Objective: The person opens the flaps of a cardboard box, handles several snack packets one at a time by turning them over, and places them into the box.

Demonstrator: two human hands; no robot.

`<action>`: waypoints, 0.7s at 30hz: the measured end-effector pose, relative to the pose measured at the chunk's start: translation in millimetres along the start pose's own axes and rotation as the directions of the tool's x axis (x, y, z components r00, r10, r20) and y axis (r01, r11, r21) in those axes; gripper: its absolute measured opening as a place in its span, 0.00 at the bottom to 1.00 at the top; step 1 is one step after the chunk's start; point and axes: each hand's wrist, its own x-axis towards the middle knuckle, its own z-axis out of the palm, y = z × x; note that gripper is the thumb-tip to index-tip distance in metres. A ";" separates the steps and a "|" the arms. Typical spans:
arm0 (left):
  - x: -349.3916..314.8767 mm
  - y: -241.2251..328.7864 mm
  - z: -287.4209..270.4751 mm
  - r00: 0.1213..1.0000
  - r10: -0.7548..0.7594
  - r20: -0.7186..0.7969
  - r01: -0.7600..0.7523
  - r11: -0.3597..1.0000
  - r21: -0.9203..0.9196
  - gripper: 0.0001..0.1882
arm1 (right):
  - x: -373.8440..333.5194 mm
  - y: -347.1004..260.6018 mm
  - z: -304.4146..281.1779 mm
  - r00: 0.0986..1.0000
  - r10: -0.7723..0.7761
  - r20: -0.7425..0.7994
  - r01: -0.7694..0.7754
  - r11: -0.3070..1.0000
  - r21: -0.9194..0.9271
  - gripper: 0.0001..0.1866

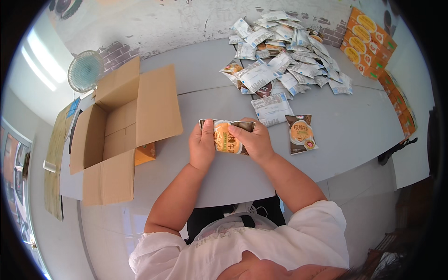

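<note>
My left hand point(202, 145) and my right hand point(256, 140) grip a brown and orange snack pouch point(227, 138) by its two sides, over the near part of the table. Both thumbs lie on its printed front, and its underside is hidden. Right of my right hand, a similar brown pouch point(301, 134) lies face up. Just beyond my hands rests a white and blue pouch point(273, 109), back side up. Farther off is a large heap of pouches point(298, 53), mostly with their white backs showing.
An open cardboard box point(123, 126) with spread flaps stands on the left of the grey table point(205, 70). Part of an orange carton point(145, 153) shows beside it. A fan point(86, 71) is behind the box. Orange printed cartons point(368, 42) stand at the far right.
</note>
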 end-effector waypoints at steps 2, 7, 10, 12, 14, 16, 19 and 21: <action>-1.4 1.6 1.0 1.000 -0.028 0.007 0.028 1.000 -0.005 0.21 | 0.4 -0.8 1.3 0.999 0.010 -0.037 -0.010 1.000 -0.004 0.17; -0.6 -4.7 4.1 0.993 -0.120 0.000 0.119 0.985 -0.122 0.20 | 11.2 13.1 -0.3 0.986 -0.048 -0.160 0.056 0.997 0.047 0.25; 2.0 1.3 7.4 0.968 -0.237 -0.082 0.212 0.948 -0.235 0.19 | 14.5 7.9 0.3 0.960 0.175 -0.220 -0.142 0.978 0.155 0.29; 5.4 4.0 7.1 0.955 -0.268 -0.129 0.222 0.930 -0.292 0.20 | 15.3 9.1 -5.3 0.987 0.123 -0.101 -0.119 0.992 0.041 0.28; 9.9 3.4 1.7 0.957 -0.245 -0.156 0.185 0.928 -0.324 0.20 | 15.3 7.9 -8.5 0.993 0.115 -0.002 -0.114 0.984 -0.138 0.26; 13.4 -4.1 -6.6 0.962 -0.225 -0.157 0.166 0.933 -0.318 0.19 | 13.5 -1.0 -5.4 0.985 0.159 0.072 -0.120 0.918 -0.379 0.25; 12.6 -5.3 -5.7 0.966 -0.204 -0.156 0.158 0.952 -0.263 0.19 | 11.0 7.0 -3.4 0.994 0.083 0.067 -0.073 0.987 -0.143 0.19; 11.6 -5.9 -4.9 0.972 -0.187 -0.143 0.151 0.962 -0.228 0.18 | 11.2 11.3 -5.3 0.997 0.049 0.063 -0.042 0.992 -0.115 0.16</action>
